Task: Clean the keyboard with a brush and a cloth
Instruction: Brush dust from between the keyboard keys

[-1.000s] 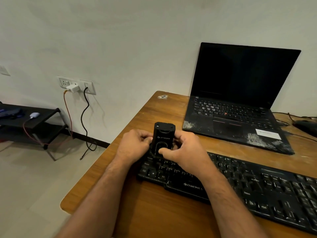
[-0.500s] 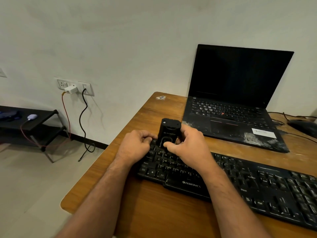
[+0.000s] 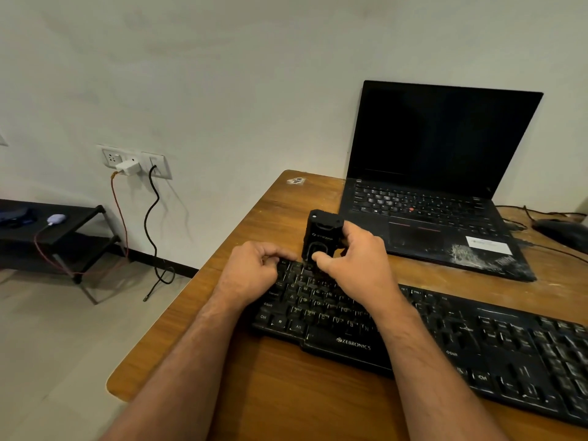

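A black keyboard lies across the wooden table, running from the centre to the right edge of the view. My right hand grips a small black boxy brush tool, held upright with its lower end on the keyboard's top left keys. My left hand rests on the keyboard's left end with its fingers curled at the top left corner; what it holds, if anything, is hidden. No cloth is in view.
An open black laptop with a dusty palm rest stands behind the keyboard. A dark mouse and cables lie at the far right. On the left are wall sockets with hanging cables and a low black shelf.
My right hand has carried the brush tool slightly right and away along the keyboard's top left. My left hand has let go of the tool and come down onto the keyboard's left end.
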`<state>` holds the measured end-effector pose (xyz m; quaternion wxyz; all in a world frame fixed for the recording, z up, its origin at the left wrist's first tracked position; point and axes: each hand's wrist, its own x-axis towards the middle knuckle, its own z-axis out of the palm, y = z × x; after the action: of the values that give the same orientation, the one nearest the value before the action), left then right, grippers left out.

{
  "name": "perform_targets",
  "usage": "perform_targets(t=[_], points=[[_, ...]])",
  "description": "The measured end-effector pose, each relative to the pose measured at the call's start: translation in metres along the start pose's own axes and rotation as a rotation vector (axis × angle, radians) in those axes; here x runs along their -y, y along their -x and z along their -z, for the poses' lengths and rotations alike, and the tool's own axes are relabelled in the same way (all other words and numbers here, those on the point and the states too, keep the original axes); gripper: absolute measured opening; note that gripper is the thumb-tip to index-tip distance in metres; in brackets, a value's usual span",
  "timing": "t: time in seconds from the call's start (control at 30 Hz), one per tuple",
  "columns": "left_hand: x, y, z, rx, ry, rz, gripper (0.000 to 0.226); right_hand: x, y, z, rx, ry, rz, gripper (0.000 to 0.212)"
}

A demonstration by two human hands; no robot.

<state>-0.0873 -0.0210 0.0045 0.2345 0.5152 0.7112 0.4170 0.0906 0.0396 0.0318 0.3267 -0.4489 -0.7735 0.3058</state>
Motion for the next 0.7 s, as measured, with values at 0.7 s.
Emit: perform_targets(t=[0.7], points=[[-0.001, 0.0, 0.0, -0.006, -0.044, -0.06, 0.051, 0.009, 0.016, -0.004, 0.096, 0.056, 0.039, 0.04]])
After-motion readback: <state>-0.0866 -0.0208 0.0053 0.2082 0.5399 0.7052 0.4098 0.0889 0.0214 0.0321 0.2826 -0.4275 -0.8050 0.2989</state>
